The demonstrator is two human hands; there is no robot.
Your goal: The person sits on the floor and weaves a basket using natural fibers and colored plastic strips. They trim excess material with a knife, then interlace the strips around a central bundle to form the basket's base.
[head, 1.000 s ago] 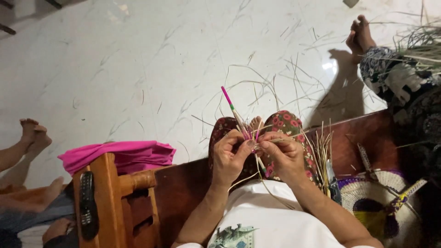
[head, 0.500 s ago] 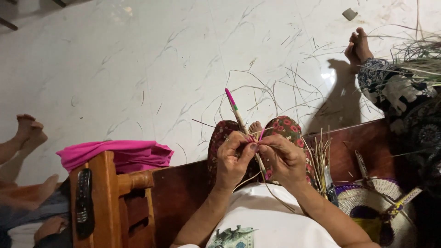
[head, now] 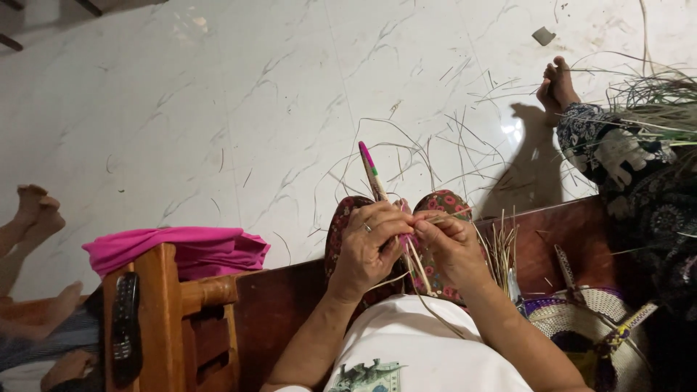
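Pinks, florals and pale straw over white marble

The stick [head: 372, 170] runs pink, green and tan; the strands [head: 417, 265] are straw-coloured with pink bits. The trousers [head: 435, 210] show red flowers on dark cloth, the shirt [head: 421, 348] is white, the folded cloth [head: 181, 247] magenta, the floor [head: 218, 109] white with grey veins, and the woven basket [head: 581, 319] cream with purple.
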